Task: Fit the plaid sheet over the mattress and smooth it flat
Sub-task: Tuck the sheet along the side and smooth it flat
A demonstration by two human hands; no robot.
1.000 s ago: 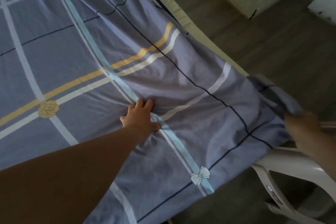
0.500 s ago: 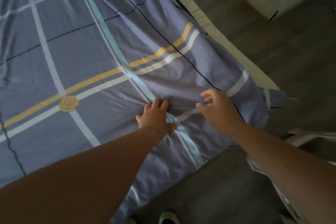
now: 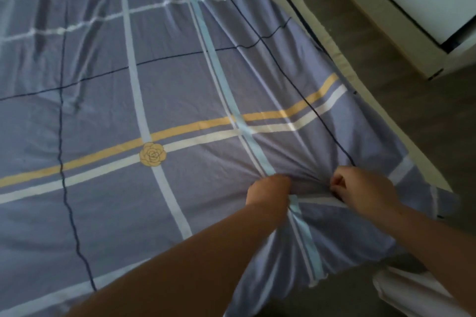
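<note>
1. Head view: the plaid sheet lies spread across the mattress, and its near corner hangs loose off the edge.
2. The left hand curls into a bunch of cloth. The right hand, just beside it, pinches the same gathered fold.
3. This looks like the corner-fitting step. Next, I'd judge, that slack needs drawing down over the corner, then the far creases need smoothing.
4. No container shows here.

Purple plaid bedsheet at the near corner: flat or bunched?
Bunched. The left hand and right hand each grip the purple plaid bedsheet; creases fan out between them.
</note>
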